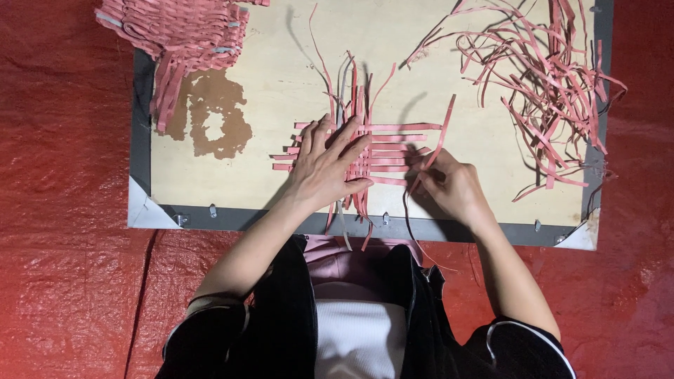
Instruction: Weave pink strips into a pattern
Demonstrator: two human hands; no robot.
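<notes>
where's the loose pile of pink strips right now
In the head view, the loose pile of pink strips lies on the wooden board's far right corner, beyond the right hand.

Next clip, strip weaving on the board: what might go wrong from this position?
The left hand lies flat on the woven mat; if it lifts, the loose crossings may slide apart. The right hand pinches one pink strip at its grip, and a hard pull might kink it or shift neighbouring rows.

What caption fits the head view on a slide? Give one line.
Left hand presses flat on a pink strip mat on a wooden board while the right hand pinches one strip.
</notes>
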